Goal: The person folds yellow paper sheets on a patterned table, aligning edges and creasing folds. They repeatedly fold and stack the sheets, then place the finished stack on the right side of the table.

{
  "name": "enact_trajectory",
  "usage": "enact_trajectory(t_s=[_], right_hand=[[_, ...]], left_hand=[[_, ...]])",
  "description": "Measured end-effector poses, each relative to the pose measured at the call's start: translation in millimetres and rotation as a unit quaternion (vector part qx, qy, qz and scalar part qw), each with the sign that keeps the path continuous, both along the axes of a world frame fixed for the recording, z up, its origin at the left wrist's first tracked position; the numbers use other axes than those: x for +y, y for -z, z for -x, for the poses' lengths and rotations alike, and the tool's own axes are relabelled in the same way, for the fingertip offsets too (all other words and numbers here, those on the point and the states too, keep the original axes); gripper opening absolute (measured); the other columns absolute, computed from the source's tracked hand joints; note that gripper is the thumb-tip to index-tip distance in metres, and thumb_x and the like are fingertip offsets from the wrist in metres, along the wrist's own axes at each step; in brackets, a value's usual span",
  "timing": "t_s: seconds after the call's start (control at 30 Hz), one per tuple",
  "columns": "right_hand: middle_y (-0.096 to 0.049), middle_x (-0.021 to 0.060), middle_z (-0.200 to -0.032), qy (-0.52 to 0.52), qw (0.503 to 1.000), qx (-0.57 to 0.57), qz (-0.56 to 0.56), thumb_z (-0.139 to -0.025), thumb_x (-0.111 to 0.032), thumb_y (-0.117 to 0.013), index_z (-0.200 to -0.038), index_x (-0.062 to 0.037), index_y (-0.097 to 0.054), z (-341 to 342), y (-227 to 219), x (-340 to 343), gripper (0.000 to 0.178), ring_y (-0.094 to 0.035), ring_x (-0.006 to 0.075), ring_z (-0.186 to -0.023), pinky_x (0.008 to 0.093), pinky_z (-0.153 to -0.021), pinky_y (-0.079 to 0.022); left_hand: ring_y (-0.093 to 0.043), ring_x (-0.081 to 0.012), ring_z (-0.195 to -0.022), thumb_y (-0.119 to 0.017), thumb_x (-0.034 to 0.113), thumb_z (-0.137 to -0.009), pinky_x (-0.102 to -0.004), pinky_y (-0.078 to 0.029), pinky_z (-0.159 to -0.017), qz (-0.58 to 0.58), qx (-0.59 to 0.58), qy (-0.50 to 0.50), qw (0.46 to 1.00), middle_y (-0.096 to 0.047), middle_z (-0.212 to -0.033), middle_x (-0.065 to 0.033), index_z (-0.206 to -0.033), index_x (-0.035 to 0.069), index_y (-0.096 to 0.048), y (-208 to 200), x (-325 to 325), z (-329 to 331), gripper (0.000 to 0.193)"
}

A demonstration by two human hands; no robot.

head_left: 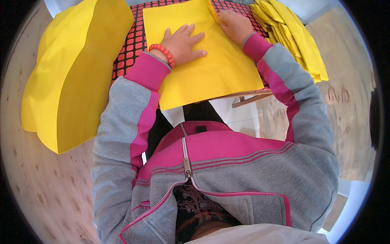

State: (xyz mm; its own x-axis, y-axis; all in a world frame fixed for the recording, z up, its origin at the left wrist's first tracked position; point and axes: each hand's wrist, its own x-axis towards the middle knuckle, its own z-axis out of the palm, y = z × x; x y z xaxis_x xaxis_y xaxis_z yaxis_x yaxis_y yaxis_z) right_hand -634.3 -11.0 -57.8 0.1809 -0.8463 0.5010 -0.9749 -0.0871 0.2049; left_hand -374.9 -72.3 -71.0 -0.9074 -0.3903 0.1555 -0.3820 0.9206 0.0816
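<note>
A yellow fabric sheet (211, 79) lies in front of me on the table, its near edge hanging a little over the table's edge. My left hand (183, 44) rests flat on it, fingers spread, with a red bead bracelet (162, 53) at the wrist. At the sheet's far right side my right hand (235, 26) is closed on the sheet's edge, beside a raised fold (213, 14). Its fingertips are partly hidden. Wrinkles run across the cloth between the two hands.
A tall bundle of yellow fabric (77, 69) bulges at the left, beside my left arm. Folded yellow pieces (294, 38) are piled at the right, overhanging the table. The table cover (126, 55) has a red and black grid. Wooden boards (341, 81) stand on both sides.
</note>
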Motion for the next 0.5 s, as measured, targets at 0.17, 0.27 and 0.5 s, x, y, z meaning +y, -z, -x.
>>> enact_trajectory(t_s=[0.17,0.27,0.5], right_hand=[[-0.065,-0.0075,-0.083,0.123,0.663,-0.686,-0.272,-0.097,-0.037,-0.07,-0.099,-0.0125,-0.069,50,-16,-1,0.025,-0.058,0.0036,-0.067,0.0218,-0.058,-0.05],[-0.069,-0.0057,-0.09,0.096,0.67,-0.671,-0.302,-0.099,-0.036,-0.068,-0.109,-0.0121,-0.069,64,-17,-24,0.026,-0.062,0.0018,-0.071,0.0185,-0.068,-0.055],[-0.066,-0.0003,-0.076,0.079,0.88,-0.415,-0.217,-0.098,-0.031,-0.069,-0.09,-0.0053,-0.065,54,-12,-59,0.027,-0.061,0.013,-0.063,0.0321,-0.063,-0.056]], left_hand=[[-0.034,-0.0372,-0.148,-0.058,0.06,-0.093,-0.0679,-0.025,-0.115,-0.024,-0.005,0.008,1.0,-0.037,-0.158,-0.0201,-0.151,0.02,-0.047,-3,-6,0,0.072],[-0.035,-0.0349,-0.148,-0.06,0.061,-0.091,-0.0658,-0.026,-0.116,-0.03,0.002,0.013,0.999,-0.039,-0.157,-0.0187,-0.15,0.02,-0.05,-2,-9,0,0.072],[-0.042,-0.0353,-0.143,-0.063,0.058,-0.09,-0.0642,-0.029,-0.113,-0.026,0.018,0.02,0.999,-0.045,-0.152,-0.0207,-0.148,0.018,-0.052,-5,-10,-5,0.071]])
